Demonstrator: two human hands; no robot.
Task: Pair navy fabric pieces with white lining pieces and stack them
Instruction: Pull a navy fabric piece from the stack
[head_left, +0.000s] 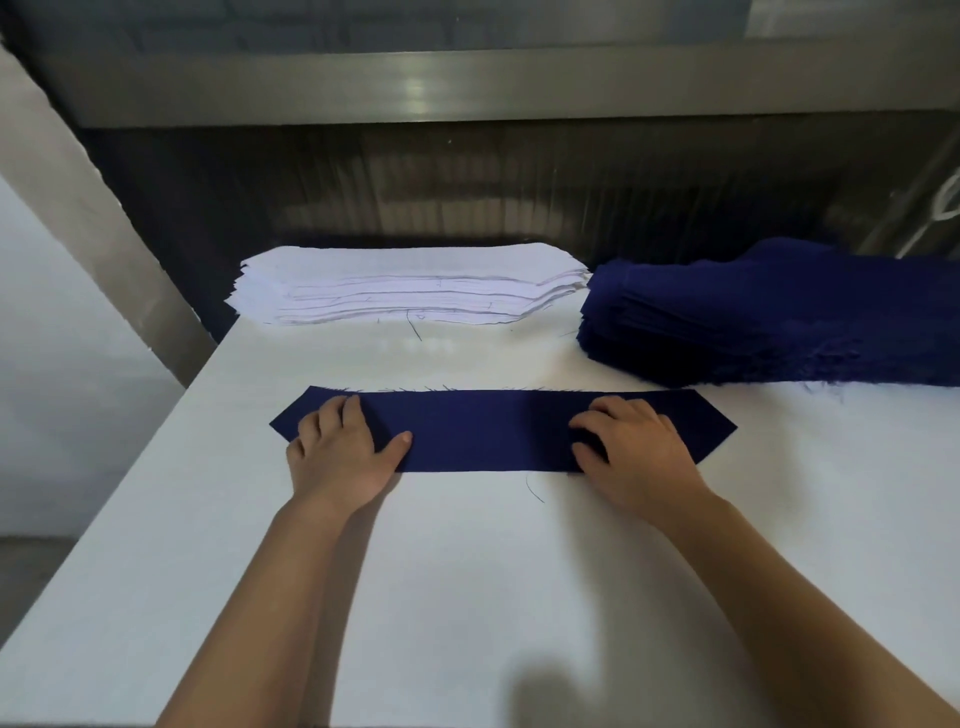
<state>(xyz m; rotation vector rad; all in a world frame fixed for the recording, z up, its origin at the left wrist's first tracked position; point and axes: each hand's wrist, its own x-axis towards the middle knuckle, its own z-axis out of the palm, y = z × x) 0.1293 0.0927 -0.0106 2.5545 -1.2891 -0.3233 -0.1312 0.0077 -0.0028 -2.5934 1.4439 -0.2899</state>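
A long navy fabric piece (488, 428) with pointed ends lies flat on the white table (467, 597), running left to right. My left hand (340, 452) presses flat on its left end, thumb stretched along the near edge. My right hand (634, 449) rests on its right part, fingers lightly bent onto the cloth. Behind, a stack of white lining pieces (410, 288) sits at the back centre. A thick stack of navy pieces (779, 322) sits at the back right.
A dark ribbed wall and a metal beam (467, 93) rise behind the stacks. The table's left edge (130, 499) drops off to a grey floor. Loose threads lie on the table near the navy piece.
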